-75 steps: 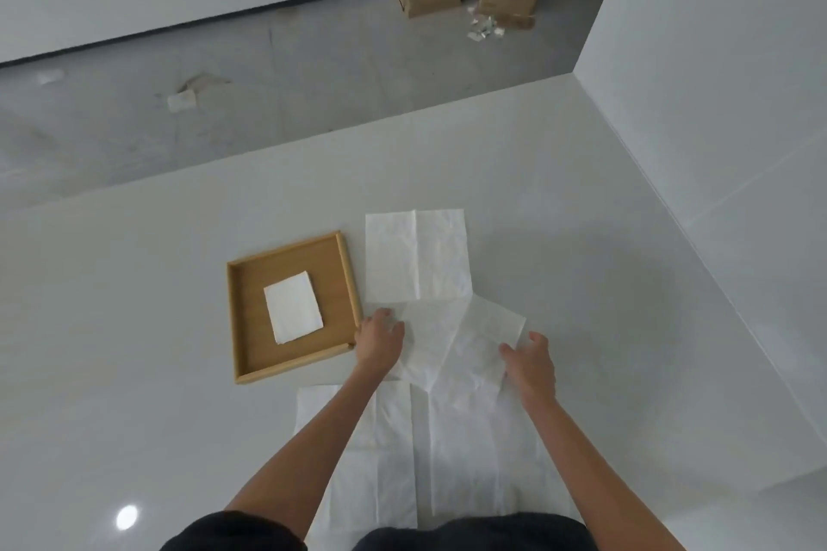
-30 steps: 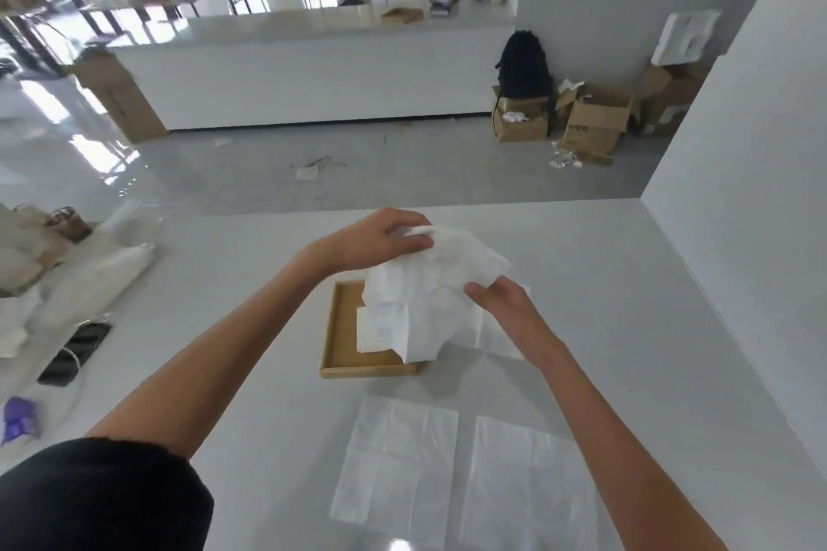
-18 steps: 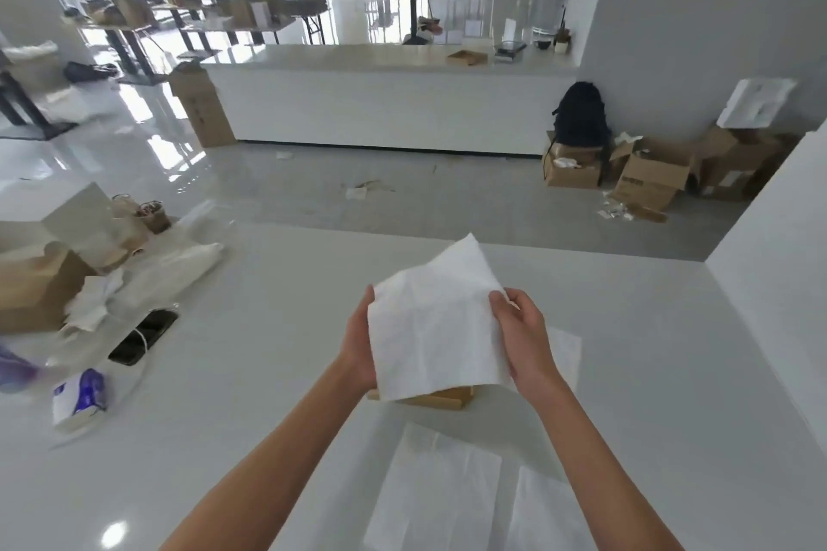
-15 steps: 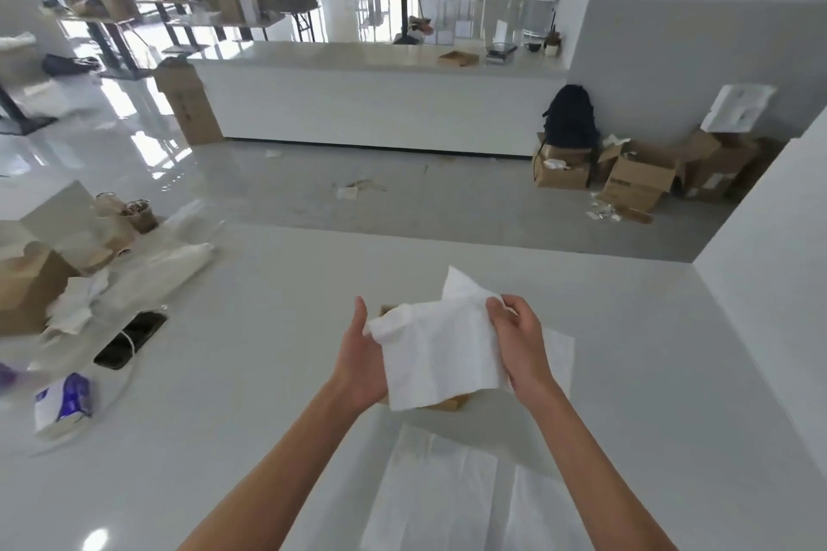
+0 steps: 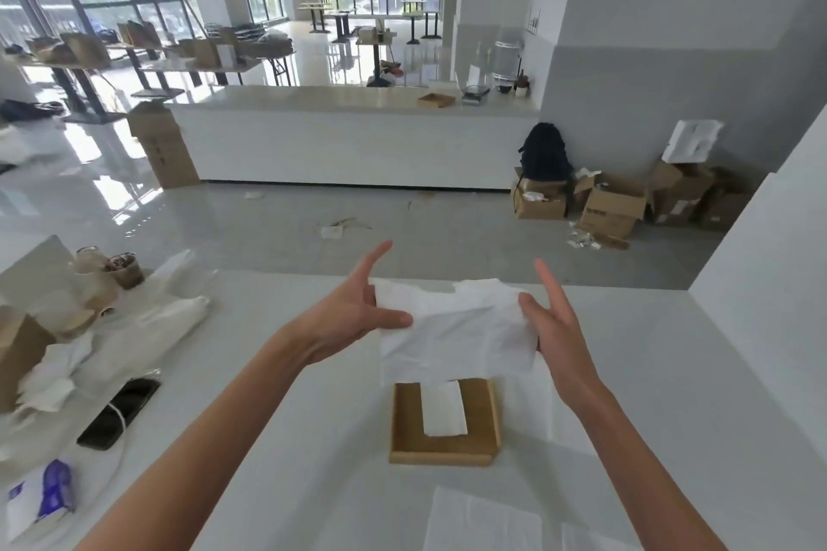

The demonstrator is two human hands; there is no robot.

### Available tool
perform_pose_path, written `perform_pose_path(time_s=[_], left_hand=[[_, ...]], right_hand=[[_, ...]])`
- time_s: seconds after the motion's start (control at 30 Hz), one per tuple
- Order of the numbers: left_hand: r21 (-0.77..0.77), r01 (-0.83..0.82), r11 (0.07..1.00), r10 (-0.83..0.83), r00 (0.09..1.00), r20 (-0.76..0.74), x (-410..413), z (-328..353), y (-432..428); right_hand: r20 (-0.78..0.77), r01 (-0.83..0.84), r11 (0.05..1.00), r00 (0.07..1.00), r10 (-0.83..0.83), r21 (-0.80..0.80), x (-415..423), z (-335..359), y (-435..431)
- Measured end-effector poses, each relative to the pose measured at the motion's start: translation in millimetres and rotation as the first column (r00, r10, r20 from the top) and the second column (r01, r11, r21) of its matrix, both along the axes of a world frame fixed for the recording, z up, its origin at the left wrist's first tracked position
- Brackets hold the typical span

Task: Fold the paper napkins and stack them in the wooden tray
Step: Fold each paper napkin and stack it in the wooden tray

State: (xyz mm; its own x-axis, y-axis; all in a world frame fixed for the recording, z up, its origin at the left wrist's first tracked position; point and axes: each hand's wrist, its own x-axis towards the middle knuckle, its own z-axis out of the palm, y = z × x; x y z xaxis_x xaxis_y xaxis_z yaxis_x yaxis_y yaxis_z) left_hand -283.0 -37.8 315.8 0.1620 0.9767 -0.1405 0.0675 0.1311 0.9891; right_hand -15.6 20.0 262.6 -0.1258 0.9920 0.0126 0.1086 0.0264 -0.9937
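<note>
Head view: napkin [image 5: 456, 338] aloft above wooden tray [image 5: 443, 457], edges pinched by left hand [image 5: 353, 318], right hand [image 5: 555, 331].

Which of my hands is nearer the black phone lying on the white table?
Left. The left hand pinches the left edge of the white paper napkin, with the black phone off to its lower left. The right hand pinches the opposite edge, farther away.
</note>
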Motion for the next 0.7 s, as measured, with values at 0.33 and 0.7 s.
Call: perform_pose_path(time_s=[0.33,0.7], left_hand=[[0.246,0.028,0.969,0.010,0.989,-0.150,-55,69,36],[0.335,-0.139,0.932,0.196,0.970,-0.142,-92,105,45]], right_hand=[[-0.179,0.063,0.979,0.983,-0.028,0.195,-53,69,17],[-0.036,0.022,0.960,0.999,-0.013,0.280,-92,130,25]])
